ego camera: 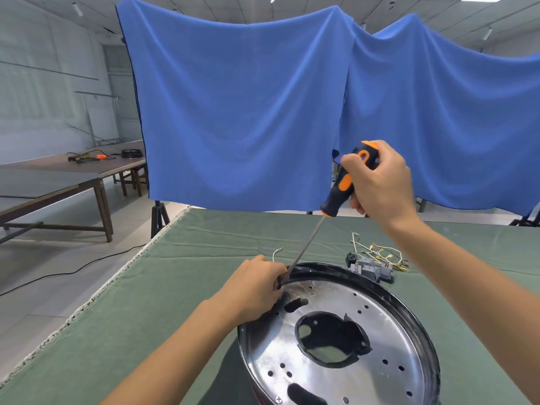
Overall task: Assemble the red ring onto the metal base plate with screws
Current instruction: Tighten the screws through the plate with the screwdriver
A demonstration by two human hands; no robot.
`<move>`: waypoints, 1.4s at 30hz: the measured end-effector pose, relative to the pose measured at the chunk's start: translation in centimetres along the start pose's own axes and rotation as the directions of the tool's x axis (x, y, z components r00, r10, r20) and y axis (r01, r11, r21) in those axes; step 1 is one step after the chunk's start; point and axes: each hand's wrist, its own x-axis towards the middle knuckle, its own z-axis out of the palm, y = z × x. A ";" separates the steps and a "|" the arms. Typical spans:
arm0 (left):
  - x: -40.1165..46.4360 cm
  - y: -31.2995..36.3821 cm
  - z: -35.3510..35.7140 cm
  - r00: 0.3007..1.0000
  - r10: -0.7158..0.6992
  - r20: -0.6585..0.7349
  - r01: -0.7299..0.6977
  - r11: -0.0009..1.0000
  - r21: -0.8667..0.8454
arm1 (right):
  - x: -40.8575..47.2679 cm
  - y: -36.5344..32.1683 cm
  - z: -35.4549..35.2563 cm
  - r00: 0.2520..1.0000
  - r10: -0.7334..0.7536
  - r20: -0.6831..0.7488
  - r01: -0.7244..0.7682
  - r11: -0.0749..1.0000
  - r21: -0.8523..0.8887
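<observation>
A round shiny metal base plate [377, 325] with many small holes and a large central opening lies on the green cloth. A sliver of the red ring [257, 390] shows under its lower left rim. My right hand [380, 182] grips the black and orange handle of a screwdriver [347, 182]. Its long shaft slants down to the plate's far left rim. My left hand [254, 287] rests at that rim and its fingers pinch the shaft's tip, hiding any screw there. One screw head [279, 399] sits at the plate's near edge.
A bundle of white wires with yellow terminals [380, 252] and grey connector blocks [371, 268] lie beyond the plate. The green cloth table [146, 317] ends at its left edge. A blue cloth [248, 112] hangs behind it. Other tables [58, 176] stand far left.
</observation>
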 end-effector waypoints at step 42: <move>-0.9 -0.7 -2.7 0.925 -0.324 -0.198 0.115 0.736 -0.667 | -1.6 8.4 -1.3 0.814 0.443 -0.376 -0.314 0.880 0.356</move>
